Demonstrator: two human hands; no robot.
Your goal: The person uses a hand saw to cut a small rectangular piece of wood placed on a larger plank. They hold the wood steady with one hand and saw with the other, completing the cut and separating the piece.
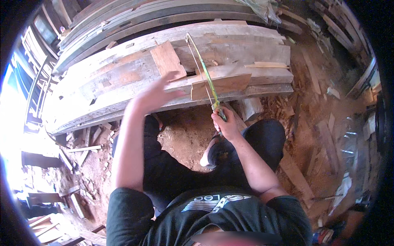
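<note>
My right hand (pixel 227 124) is closed round the handle of a bow saw (pixel 207 74) with a slim green-yellow frame and a thin blade. The saw points away from me across the stacked timber. Beneath its frame, a light brown piece of board (pixel 232 85) lies against the near edge of the stack. My left hand (pixel 158 95), a little blurred, is raised left of the saw with its fingers apart and nothing in them. Just beyond those fingers, a flat rectangular board piece (pixel 167 60) rests on the timber.
Thick weathered beams (pixel 102 88) form a low work surface in front of me, with more long planks (pixel 160 16) behind. A narrow offcut (pixel 267 64) lies on its right part. Scraps (pixel 84 149) and loose boards (pixel 296 176) litter the dirt floor at both sides.
</note>
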